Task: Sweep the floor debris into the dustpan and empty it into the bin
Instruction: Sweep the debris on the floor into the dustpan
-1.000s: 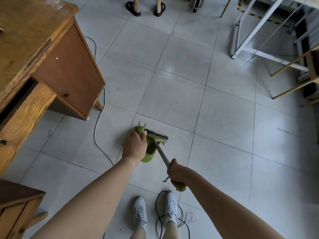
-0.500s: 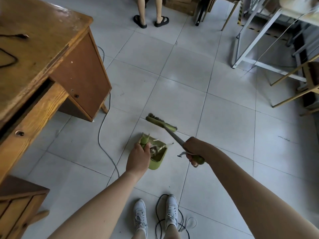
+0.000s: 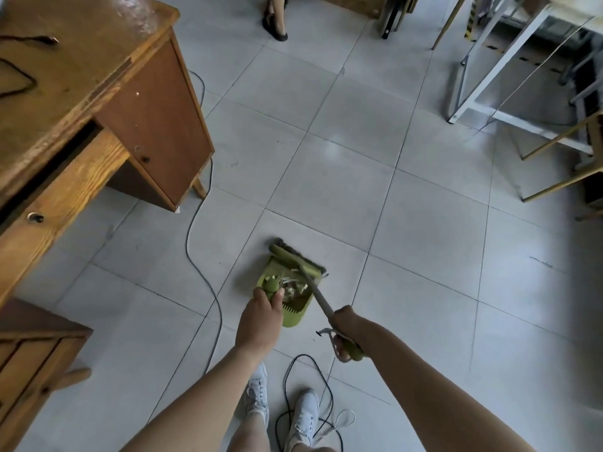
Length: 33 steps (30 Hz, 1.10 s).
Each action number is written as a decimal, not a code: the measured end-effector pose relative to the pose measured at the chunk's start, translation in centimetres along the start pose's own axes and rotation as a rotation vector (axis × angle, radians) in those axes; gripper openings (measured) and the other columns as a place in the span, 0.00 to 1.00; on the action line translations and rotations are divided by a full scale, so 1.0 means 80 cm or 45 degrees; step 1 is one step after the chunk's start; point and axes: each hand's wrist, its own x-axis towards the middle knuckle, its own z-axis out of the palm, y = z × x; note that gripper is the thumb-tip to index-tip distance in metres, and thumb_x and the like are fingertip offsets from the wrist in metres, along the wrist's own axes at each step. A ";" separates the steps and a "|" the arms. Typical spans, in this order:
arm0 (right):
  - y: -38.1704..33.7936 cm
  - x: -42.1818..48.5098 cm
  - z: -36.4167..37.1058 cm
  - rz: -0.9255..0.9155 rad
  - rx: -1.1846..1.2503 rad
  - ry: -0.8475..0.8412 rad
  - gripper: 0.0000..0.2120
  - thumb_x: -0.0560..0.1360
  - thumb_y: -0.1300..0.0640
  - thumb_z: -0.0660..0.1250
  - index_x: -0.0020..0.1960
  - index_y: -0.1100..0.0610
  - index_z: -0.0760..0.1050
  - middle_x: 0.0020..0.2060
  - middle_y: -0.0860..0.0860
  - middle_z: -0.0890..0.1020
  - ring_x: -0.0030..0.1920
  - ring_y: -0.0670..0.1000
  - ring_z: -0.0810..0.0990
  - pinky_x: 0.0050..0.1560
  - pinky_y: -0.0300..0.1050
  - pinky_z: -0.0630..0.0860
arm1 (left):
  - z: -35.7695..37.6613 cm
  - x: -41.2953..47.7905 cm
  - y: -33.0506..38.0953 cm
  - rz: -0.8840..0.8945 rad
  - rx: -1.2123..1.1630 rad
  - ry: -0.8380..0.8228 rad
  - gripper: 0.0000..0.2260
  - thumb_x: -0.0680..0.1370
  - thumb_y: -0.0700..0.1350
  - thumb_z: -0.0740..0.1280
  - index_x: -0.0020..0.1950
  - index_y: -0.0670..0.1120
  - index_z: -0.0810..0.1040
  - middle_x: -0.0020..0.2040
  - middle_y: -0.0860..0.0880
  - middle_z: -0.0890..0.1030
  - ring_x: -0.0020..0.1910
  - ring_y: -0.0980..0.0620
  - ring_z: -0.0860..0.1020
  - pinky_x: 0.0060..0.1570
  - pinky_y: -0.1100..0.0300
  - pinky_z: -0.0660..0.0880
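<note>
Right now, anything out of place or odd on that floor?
Yes. A black cable lies looped on the floor at the person's shoes, and a grey cable trails close past the dustpan. Either could trip feet or snag the broom. No spill visible.

The broom, whose head was lifted clear beyond the dustpan half a second ago, is down again and lies across the pan's open front edge, just below the centre of the frame. The right hand on its handle sits further back, toward the lower middle. At the top edge only one sandalled foot shows, where two showed before.
</note>
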 end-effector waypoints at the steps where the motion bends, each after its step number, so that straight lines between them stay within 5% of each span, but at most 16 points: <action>1: 0.013 -0.005 -0.003 0.001 0.026 -0.034 0.25 0.81 0.50 0.43 0.31 0.59 0.64 0.24 0.56 0.67 0.22 0.50 0.63 0.28 0.39 0.58 | 0.003 -0.003 0.002 -0.008 -0.016 0.001 0.19 0.82 0.55 0.57 0.53 0.38 0.70 0.49 0.36 0.80 0.49 0.37 0.78 0.38 0.56 0.67; 6: 0.045 -0.047 -0.024 -0.252 -0.045 -0.038 0.10 0.79 0.64 0.49 0.47 0.65 0.68 0.19 0.56 0.69 0.17 0.50 0.67 0.24 0.38 0.67 | 0.017 -0.022 0.012 0.027 -0.035 -0.025 0.16 0.82 0.57 0.55 0.49 0.43 0.67 0.41 0.43 0.79 0.44 0.40 0.79 0.34 0.57 0.66; 12: 0.045 -0.084 -0.071 -0.288 0.461 -0.205 0.13 0.81 0.64 0.54 0.38 0.62 0.67 0.22 0.55 0.67 0.19 0.49 0.64 0.22 0.34 0.63 | 0.032 -0.043 0.015 0.017 -0.034 -0.004 0.16 0.82 0.55 0.55 0.50 0.41 0.68 0.44 0.41 0.79 0.44 0.40 0.78 0.34 0.57 0.65; 17: 0.035 -0.087 -0.107 -0.373 0.556 -0.228 0.14 0.82 0.62 0.55 0.38 0.61 0.67 0.21 0.54 0.68 0.17 0.48 0.65 0.18 0.33 0.62 | 0.038 -0.059 0.013 -0.006 -0.011 -0.016 0.17 0.82 0.55 0.55 0.52 0.40 0.69 0.42 0.43 0.78 0.36 0.46 0.74 0.26 0.61 0.62; 22: 0.029 -0.054 -0.110 -0.378 0.419 -0.087 0.12 0.79 0.65 0.52 0.38 0.61 0.67 0.21 0.53 0.68 0.20 0.49 0.64 0.23 0.35 0.64 | 0.048 -0.073 0.003 -0.010 -0.032 0.008 0.17 0.81 0.57 0.56 0.49 0.43 0.68 0.36 0.47 0.77 0.30 0.53 0.74 0.23 0.63 0.62; 27: 0.040 -0.016 -0.083 -0.326 -0.090 0.140 0.15 0.78 0.62 0.46 0.37 0.62 0.67 0.22 0.57 0.69 0.20 0.50 0.66 0.25 0.38 0.64 | 0.052 -0.080 -0.011 -0.008 0.016 0.045 0.15 0.81 0.56 0.57 0.45 0.45 0.66 0.31 0.52 0.71 0.26 0.58 0.69 0.21 0.64 0.59; 33: 0.082 -0.003 -0.051 -0.020 -0.119 0.094 0.19 0.81 0.52 0.44 0.37 0.59 0.64 0.14 0.54 0.66 0.17 0.49 0.64 0.25 0.38 0.61 | 0.055 -0.080 -0.008 0.026 0.018 0.003 0.15 0.81 0.55 0.57 0.46 0.43 0.66 0.36 0.44 0.77 0.34 0.43 0.76 0.26 0.57 0.63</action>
